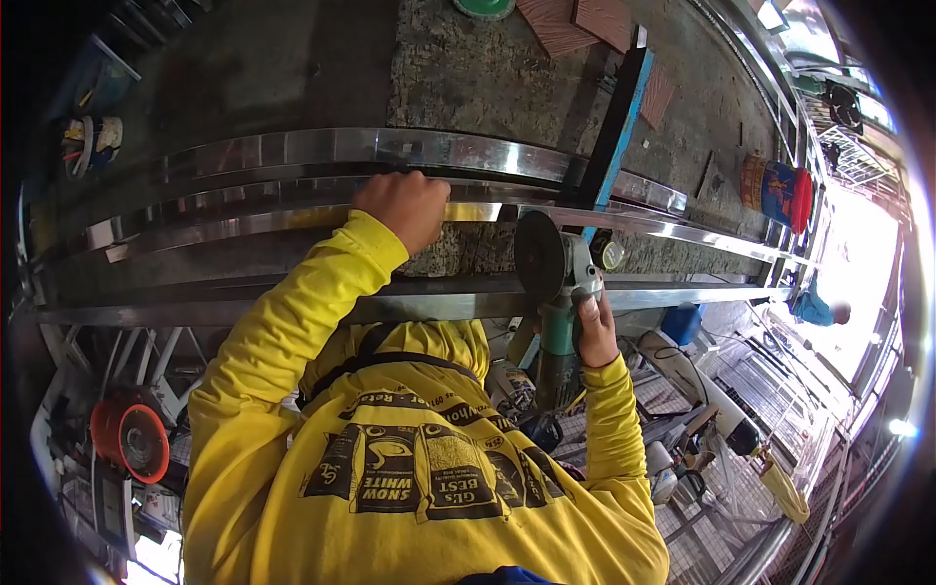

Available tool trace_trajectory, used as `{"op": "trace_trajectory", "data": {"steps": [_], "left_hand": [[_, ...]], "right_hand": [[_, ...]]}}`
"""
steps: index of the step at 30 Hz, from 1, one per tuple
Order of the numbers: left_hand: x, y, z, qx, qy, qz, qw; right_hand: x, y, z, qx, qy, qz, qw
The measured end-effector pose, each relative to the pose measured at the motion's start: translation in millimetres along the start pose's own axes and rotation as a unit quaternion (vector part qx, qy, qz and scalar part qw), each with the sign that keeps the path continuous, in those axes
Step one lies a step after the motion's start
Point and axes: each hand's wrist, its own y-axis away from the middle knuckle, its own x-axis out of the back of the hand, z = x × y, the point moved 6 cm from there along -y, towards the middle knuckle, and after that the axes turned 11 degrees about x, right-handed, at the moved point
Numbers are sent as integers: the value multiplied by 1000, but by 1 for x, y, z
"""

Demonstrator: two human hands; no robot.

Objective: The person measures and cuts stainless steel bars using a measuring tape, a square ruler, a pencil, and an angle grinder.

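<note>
My left hand is closed in a fist over a shiny metal bar, one of several long bars lying side by side across the worktop. In my right hand is an angle grinder, its green body hanging down towards me. The grinder's dark disc stands upright over the bars, to the right of my left hand. A blue-edged bar crosses the far bars at a slant, just beyond the grinder. Close behind the grinder head sits a small round yellowish object.
Reddish-brown textured boards lie at the far side of the worn worktop. A bucket with a red side stands at the right. At lower left is an orange round fan-like object. Cords, tools and mesh crowd the lower right.
</note>
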Motion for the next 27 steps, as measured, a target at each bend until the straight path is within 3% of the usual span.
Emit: {"op": "trace_trajectory", "data": {"steps": [27], "left_hand": [[-3,-1,-2,-3,8,-1,1000]], "right_hand": [[-5,3,-2,-26,-16,-27,999]]}}
